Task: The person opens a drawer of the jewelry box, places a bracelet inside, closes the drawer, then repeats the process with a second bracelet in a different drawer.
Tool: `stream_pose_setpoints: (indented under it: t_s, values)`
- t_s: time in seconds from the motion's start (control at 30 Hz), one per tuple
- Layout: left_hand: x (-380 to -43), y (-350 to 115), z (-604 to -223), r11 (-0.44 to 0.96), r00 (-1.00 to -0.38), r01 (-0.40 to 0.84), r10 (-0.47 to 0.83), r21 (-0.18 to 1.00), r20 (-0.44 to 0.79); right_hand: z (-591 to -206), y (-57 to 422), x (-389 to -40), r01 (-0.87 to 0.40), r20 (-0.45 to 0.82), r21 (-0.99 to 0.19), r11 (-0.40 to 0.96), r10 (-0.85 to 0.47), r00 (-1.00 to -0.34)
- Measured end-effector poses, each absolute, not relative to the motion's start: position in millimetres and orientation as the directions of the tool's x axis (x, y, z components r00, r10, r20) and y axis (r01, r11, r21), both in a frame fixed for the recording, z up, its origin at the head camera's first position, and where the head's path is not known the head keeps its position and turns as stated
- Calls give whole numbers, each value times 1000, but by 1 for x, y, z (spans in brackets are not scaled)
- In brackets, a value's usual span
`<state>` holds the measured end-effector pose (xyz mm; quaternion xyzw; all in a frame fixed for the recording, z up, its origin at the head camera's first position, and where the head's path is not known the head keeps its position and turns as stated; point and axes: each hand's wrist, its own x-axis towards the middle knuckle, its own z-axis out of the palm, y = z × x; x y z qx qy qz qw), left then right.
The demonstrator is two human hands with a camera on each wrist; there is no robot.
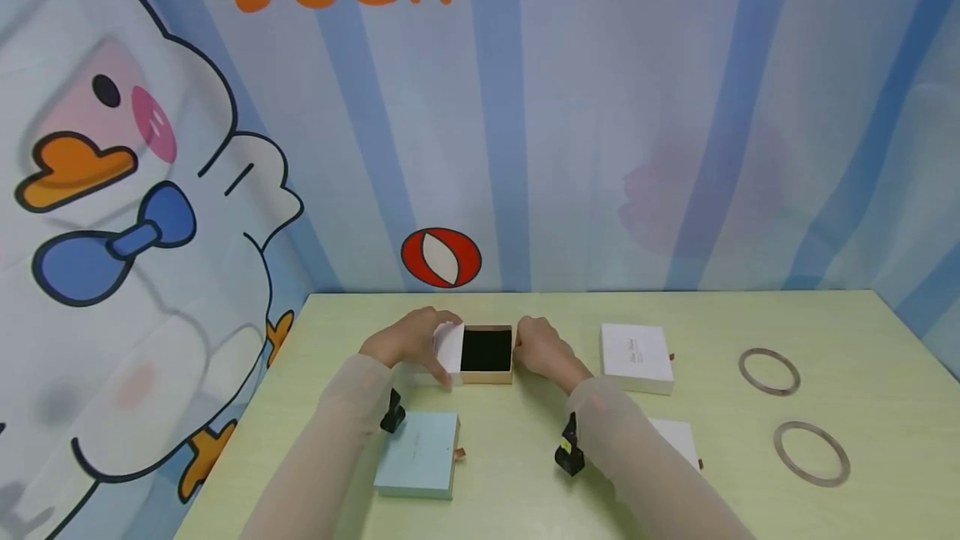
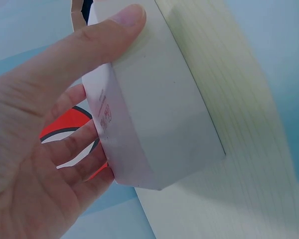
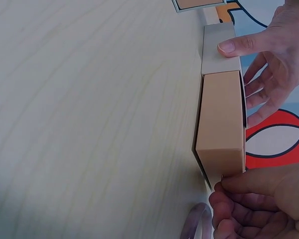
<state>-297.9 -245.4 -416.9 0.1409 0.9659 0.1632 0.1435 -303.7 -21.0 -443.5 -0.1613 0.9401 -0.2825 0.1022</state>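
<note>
In the head view, a white drawer box stands near the table's back edge, its tan drawer (image 3: pixel 220 112) pulled well out to the right of the white sleeve (image 1: pixel 448 350). The drawer's inside (image 1: pixel 486 351) looks black. My left hand (image 1: pixel 408 340) grips the sleeve, the thumb on its near side and the fingers on its top. At the drawer's right end, my right hand (image 1: pixel 546 350) has its fingers curled and its thumb and forefinger pinched together against the end panel. Whatever pull tab lies between those fingertips is hidden.
A light blue box (image 1: pixel 417 452) lies in front of the left hand. One white box (image 1: pixel 636 357) sits right of the right hand; another white box (image 1: pixel 677 442) is partly hidden by the right forearm. Two grey rings (image 1: pixel 769 372) lie farther right. A printed curtain (image 1: pixel 570 107) hangs behind the table.
</note>
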Motion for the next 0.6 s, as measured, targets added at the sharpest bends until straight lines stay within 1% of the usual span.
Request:
stream_pose_setpoints:
  t_s: [0.2, 0.43, 0.6]
  values:
    - [-299, -245, -417, 909, -919, 224, 317, 352, -233, -444, -21, -305, -240, -115, -574, 783, -367, -923]
    - [-299, -245, -416, 907, -918, 228, 321, 353, -232, -447, -18, -307, -300, -52, -590, 749, -406, -912]
    - [-299, -246, -418, 906, -920, 223, 317, 359, -228, -446, -16, -307, -319, -31, -606, 729, -422, -906]
